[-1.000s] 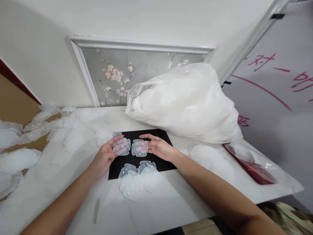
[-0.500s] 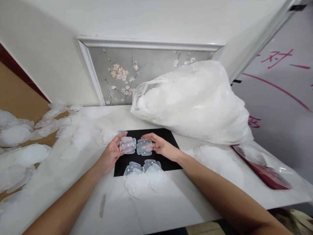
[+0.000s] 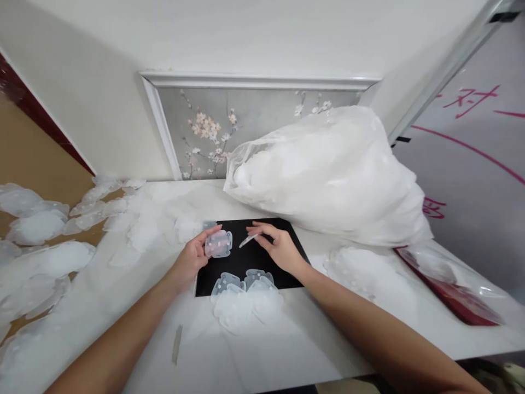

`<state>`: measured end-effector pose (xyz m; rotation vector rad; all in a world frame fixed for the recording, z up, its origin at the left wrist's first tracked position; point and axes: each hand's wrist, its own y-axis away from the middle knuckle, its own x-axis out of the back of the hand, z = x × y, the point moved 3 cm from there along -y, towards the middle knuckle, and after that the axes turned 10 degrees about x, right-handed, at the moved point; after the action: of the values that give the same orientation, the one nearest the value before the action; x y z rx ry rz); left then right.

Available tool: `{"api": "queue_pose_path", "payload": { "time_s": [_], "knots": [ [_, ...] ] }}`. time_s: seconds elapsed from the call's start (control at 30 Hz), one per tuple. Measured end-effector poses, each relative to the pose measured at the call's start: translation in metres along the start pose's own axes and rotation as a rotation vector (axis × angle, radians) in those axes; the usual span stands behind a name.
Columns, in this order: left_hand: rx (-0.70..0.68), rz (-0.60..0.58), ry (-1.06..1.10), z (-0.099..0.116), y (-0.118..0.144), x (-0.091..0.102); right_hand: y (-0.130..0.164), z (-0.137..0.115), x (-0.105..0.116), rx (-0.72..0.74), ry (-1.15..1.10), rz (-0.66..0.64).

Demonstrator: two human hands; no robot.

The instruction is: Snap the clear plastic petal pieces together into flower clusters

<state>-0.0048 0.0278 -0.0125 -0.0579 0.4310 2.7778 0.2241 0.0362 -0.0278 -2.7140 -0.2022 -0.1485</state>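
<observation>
We count 2 hands, left (image 3: 192, 258) and right (image 3: 279, 247), each holding 1 clear piece (image 3: 219, 244) (image 3: 248, 240). 1 black mat (image 3: 262, 258), 1 big bag (image 3: 328, 175), 1 painting (image 3: 246, 128). Loose pieces: too many to count.

Two bare forearms reached in from the bottom edge, with no sleeves, gloves, watch or rings visible. The left hand (image 3: 192, 258) and right hand (image 3: 279, 247) were slender, with short, unpainted fingernails.

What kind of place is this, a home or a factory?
Probably a home used for piecework. A framed flower painting leans on the wall, a big plastic bag of translucent pieces sits on the white table, and a marked whiteboard stands at the right.
</observation>
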Motion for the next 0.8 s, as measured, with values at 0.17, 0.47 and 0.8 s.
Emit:
{"api": "queue_pose_path", "payload": {
  "time_s": [0.17,0.47,0.8],
  "knots": [
    [-0.023,0.100,-0.222,0.001,0.000,0.003,0.000,0.014,-0.001,-0.372,-0.478,0.083],
    [-0.027,0.251,-0.199,0.011,0.002,0.007,-0.001,0.010,-0.002,-0.551,-0.750,0.048],
    [0.220,0.114,0.184,0.006,0.003,-0.004,-0.001,0.011,-0.002,-0.567,-0.740,-0.007]
  ]
}}
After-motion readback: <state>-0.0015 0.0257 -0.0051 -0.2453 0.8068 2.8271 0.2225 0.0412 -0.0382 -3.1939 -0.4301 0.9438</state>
